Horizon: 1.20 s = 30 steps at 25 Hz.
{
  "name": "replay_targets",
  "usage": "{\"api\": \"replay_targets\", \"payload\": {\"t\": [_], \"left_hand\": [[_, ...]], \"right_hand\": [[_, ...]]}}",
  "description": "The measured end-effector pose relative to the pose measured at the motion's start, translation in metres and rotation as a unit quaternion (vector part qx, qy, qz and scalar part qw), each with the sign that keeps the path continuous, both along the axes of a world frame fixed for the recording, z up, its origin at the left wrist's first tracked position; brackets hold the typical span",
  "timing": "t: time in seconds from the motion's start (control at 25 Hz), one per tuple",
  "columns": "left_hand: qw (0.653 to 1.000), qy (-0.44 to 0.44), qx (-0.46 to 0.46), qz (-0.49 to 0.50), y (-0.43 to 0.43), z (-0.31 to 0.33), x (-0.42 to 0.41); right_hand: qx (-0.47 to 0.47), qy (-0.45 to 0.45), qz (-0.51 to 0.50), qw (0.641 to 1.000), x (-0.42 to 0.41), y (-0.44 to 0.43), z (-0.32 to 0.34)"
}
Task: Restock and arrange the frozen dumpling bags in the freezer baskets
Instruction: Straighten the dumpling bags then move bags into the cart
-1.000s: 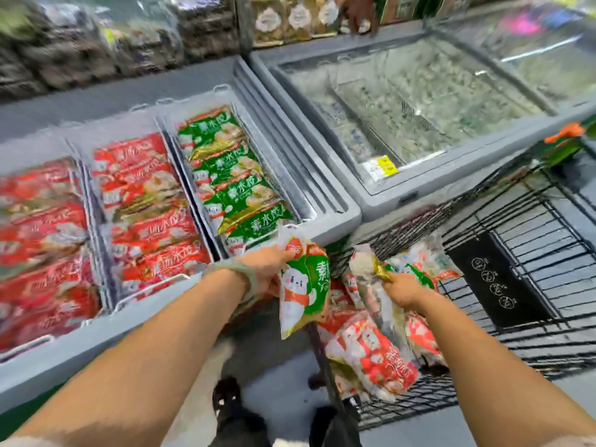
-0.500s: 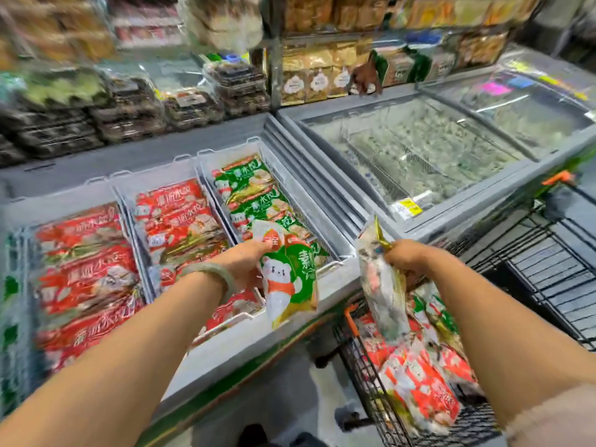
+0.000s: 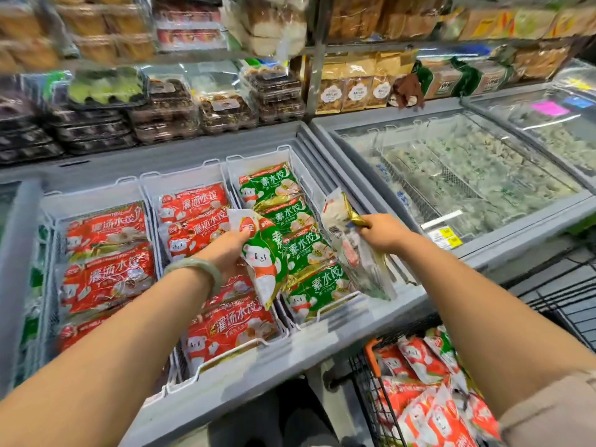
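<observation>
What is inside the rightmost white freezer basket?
The basket holds green dumpling bags, overlapping in a row. A green bag in the left hand and a pale bag in the right hand cover part of it; lower layers are hidden.

Glossy plastic dumpling bags (image 3: 306, 250), wire cart (image 3: 371, 398)

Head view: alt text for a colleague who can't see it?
The left hand holds a green dumpling bag and the right hand pinches a second bag by its gold top edge, both at the freezer basket of green bags. Red bags fill two baskets to the left; more bags lie in a cart at lower right.
</observation>
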State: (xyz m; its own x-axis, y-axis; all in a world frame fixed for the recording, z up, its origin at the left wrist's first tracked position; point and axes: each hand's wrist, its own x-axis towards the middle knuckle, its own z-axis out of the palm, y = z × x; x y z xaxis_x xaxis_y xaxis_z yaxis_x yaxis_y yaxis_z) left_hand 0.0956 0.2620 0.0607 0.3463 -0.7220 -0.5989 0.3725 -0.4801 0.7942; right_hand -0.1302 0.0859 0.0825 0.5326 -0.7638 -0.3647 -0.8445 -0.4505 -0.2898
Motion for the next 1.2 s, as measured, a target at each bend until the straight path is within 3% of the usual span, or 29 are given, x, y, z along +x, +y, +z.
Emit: {"api": "replay_targets", "payload": {"t": [0.28, 0.48, 0.6, 0.68, 0.76, 0.84, 0.96, 1.04, 1.2], "left_hand": [[0.996, -0.017, 0.084, -0.025, -0.081, -0.045, 0.011], [0.987, 0.101, 0.116, -0.053, -0.124, -0.09, 0.002], [0.974, 0.16, 0.16, -0.017, -0.127, -0.126, -0.003], [0.969, 0.08, 0.234, -0.033, -0.128, -0.153, -0.009], [0.949, -0.016, 0.295, -0.113, -0.125, -0.178, -0.015], [0.932, -0.034, 0.325, -0.156, -0.124, -0.183, -0.015], [0.934, -0.063, 0.334, -0.108, -0.136, -0.186, -0.002], [0.931, -0.112, 0.343, -0.051, -0.148, -0.188, 0.013], [0.952, -0.111, 0.281, -0.041, -0.167, -0.19, 0.045]], "right_hand": [[0.03, 0.01, 0.045, 0.998, 0.06, -0.085, -0.056], [0.032, 0.026, 0.056, 0.998, 0.069, -0.138, -0.096], [0.027, 0.035, 0.047, 0.998, 0.075, -0.164, -0.112], [0.039, 0.027, 0.035, 0.998, 0.076, -0.175, -0.125], [0.05, 0.009, 0.033, 0.998, 0.075, -0.18, -0.137], [0.069, -0.002, 0.037, 0.997, 0.076, -0.182, -0.146], [0.074, 0.071, 0.071, 0.992, 0.097, -0.185, -0.158], [0.02, 0.125, 0.097, 0.987, 0.116, -0.187, -0.16], [-0.094, 0.046, 0.122, 0.987, 0.147, -0.192, -0.162]]}}
